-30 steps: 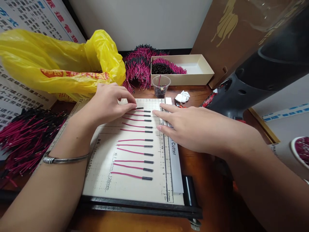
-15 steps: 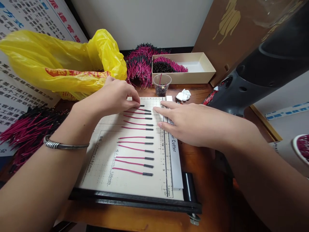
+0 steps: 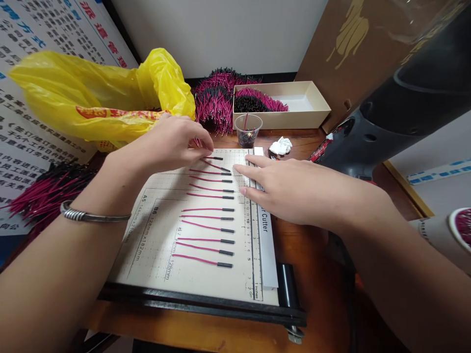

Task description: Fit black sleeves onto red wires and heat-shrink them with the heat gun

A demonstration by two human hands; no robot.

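A paper cutter board (image 3: 154, 255) lies before me with a column of short red wires (image 3: 200, 210), each with a black sleeve on its right end. At the top of the column, my left hand (image 3: 178, 142) pinches thumb and forefinger at the uppermost wire (image 3: 218, 158), whose black end points right. Some red strands show behind these fingers; whether they are held is unclear. My right hand (image 3: 283, 186) lies flat with fingers spread across the cutter's white strip (image 3: 269, 245) and ruler edge, fingertips just right of the upper sleeves.
Behind the board stand a clear plastic cup (image 3: 248, 131), a cream box (image 3: 294, 117) holding wires, and a wire heap (image 3: 217, 105). Crumpled tissue (image 3: 280, 146) lies right of the cup. At left are a yellow bag (image 3: 110, 93) and more wires (image 3: 51, 191). A dark machine (image 3: 401, 108) rises at right.
The uppermost wire now shows more of its length, and my left fingertips sit slightly higher beside it. My right hand stays in place. The view has shifted slightly.
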